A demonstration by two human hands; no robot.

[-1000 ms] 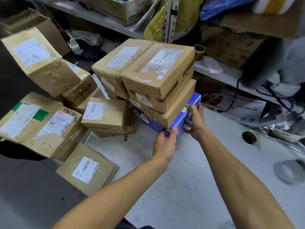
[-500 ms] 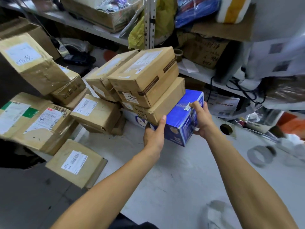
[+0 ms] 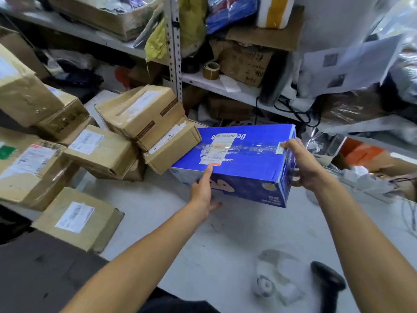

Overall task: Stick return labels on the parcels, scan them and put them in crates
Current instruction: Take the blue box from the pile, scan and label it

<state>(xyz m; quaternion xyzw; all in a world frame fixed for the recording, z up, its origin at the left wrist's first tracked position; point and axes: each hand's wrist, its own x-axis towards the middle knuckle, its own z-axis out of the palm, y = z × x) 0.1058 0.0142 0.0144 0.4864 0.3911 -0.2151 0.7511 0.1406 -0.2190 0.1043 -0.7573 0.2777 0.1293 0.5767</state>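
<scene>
A long blue parcel (image 3: 248, 159) with a white shipping label (image 3: 217, 150) on top hangs above the white table (image 3: 225, 240), held between both hands. My left hand (image 3: 203, 190) grips its near long side, thumb up by the label and fingers under the box. My right hand (image 3: 302, 166) grips the right end, thumb on the top edge. Brown cardboard parcels (image 3: 140, 114) lie tumbled against each other just left of it. A black handheld scanner (image 3: 327, 283) lies on the table at the lower right.
More labelled brown parcels (image 3: 29, 168) crowd the left side, one (image 3: 76, 218) at the table's edge. Cluttered metal shelves (image 3: 173, 53) stand behind. A roll of labels (image 3: 266, 283) lies beside the scanner. Cables and plastic wrap fill the right.
The blue parcel has come out from under the brown stack, moved right and toward me. The brown boxes that lay on it have dropped and tilted.
</scene>
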